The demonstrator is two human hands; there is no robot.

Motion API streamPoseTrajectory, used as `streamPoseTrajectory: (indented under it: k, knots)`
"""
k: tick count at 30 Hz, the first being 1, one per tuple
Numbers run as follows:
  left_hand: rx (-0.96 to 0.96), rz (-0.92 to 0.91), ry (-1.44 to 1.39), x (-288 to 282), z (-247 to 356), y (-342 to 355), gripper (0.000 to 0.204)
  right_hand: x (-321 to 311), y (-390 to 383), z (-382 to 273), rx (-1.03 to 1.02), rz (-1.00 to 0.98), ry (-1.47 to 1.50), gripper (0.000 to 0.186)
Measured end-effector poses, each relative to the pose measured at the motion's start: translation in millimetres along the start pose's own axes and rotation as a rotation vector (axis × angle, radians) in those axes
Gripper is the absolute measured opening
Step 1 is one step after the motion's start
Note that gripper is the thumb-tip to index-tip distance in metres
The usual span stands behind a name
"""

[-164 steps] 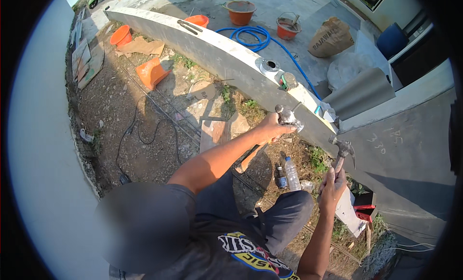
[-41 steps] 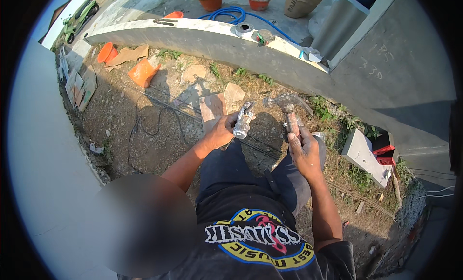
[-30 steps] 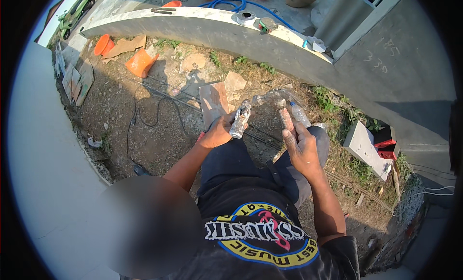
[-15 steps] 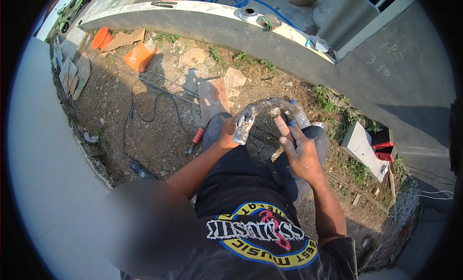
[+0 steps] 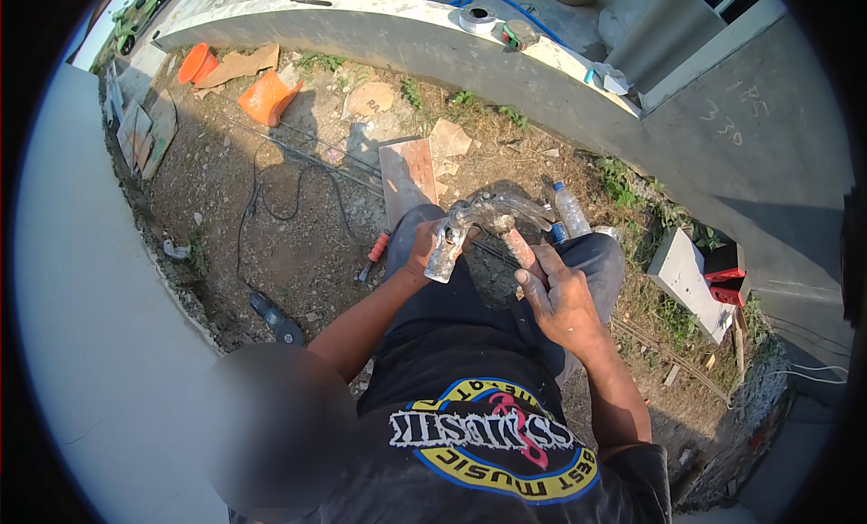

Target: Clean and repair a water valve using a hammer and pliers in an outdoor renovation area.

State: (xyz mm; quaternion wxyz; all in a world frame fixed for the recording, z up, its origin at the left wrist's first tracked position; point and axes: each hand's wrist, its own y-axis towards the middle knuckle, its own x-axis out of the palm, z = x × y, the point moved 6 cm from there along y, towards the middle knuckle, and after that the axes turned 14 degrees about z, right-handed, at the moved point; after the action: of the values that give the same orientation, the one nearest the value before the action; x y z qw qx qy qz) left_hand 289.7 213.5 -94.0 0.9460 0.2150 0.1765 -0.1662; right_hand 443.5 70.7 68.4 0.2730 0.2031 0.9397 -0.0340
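Note:
My left hand (image 5: pixel 424 249) is closed round a silvery, battered metal tool head (image 5: pixel 444 255), its handle hidden by hand and body. My right hand (image 5: pixel 560 303) grips a claw hammer (image 5: pixel 519 244) by its worn reddish handle. The hammer's curved head reaches left over the silvery piece and seems to touch it; whether they meet is hard to tell. Below, by my left knee, lies a red-handled tool (image 5: pixel 377 250). A clear plastic bottle (image 5: pixel 571 208) and a smaller blue-labelled bottle (image 5: pixel 559 233) stand beyond my right knee.
A low curved wall (image 5: pixel 388 37) carries small tools and rolls. On the dirt lie a board (image 5: pixel 406 176), cables, rods, orange containers (image 5: pixel 269 100) and a power tool (image 5: pixel 275 321). At right, a white block (image 5: pixel 677 280) with red items leans by a grey wall; a white wall borders the left.
Since 5.5 seconds ago both hands have come together at centre. Over the last second the hammer head has moved onto the silvery piece, and my left knee has risen into view.

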Motion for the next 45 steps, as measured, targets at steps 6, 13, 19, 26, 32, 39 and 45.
streamPoseTrajectory:
  k: [6,13,19,26,32,39,45]
  knots:
    - [-0.093,0.048,-0.136,-9.9,3.0,-10.4,0.017,5.1,-5.5,-0.1,0.013,-0.031,-0.018,0.027]
    - [-0.007,0.043,-0.095,-13.0,-8.3,-30.4,0.018,2.0,-15.9,0.3,0.043,-0.073,-0.006,0.027]
    - [-0.013,0.066,-0.161,-17.7,-0.2,-34.1,0.019,-2.6,-26.4,11.7,0.079,0.009,-0.015,0.029]
    - [-0.201,0.1,-0.198,-23.4,0.5,-21.2,0.013,-12.2,-9.4,-4.5,0.073,0.057,-0.072,0.027]
    - [-0.117,0.128,0.057,-3.3,-8.9,11.2,0.011,-31.5,12.8,-47.3,-0.056,0.257,-0.036,0.024]
    - [-0.052,0.202,0.122,0.8,-30.7,41.1,0.017,-80.3,43.8,-74.0,-0.116,0.355,-0.043,0.024]
    - [-0.006,0.166,0.134,-5.6,-25.3,65.8,0.022,-105.8,51.9,-78.3,-0.22,0.765,0.378,0.02]
